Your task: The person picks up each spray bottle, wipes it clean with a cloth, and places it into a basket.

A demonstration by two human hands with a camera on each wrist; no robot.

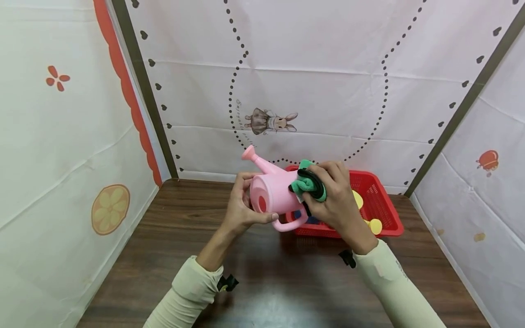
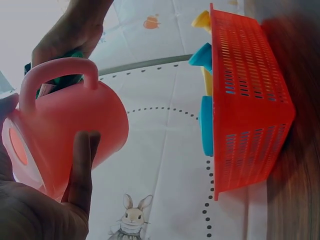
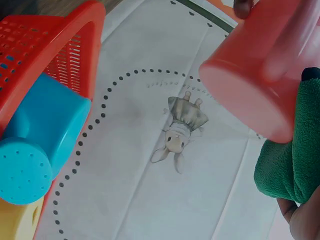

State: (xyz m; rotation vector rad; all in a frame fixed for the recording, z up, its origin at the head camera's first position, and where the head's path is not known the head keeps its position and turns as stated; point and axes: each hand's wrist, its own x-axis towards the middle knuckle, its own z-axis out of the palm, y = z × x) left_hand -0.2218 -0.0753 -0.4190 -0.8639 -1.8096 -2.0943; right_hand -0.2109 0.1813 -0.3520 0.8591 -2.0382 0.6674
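A pink toy watering can (image 1: pixel 275 191) is held up above the table, its spout toward the far left in the head view. My left hand (image 1: pixel 242 205) grips it round the top end, with the thumb near the handle. In my right hand (image 1: pixel 334 196) is a bunched green cloth with black edging (image 1: pixel 304 184), pressed against the can near its base. From the right wrist the green cloth (image 3: pixel 287 167) shows at the edge of the can's flat bottom (image 3: pixel 245 97). The left wrist view shows the can's handle (image 2: pixel 60 67) and the fingers along its side.
Behind the hands a red perforated basket (image 1: pixel 383 205) stands on the dark wooden table (image 1: pixel 262 278). It holds blue (image 3: pixel 50 130) and yellow toy pieces (image 1: pixel 375 226). White printed sheets (image 1: pixel 328 100) wall the table at the back and both sides.
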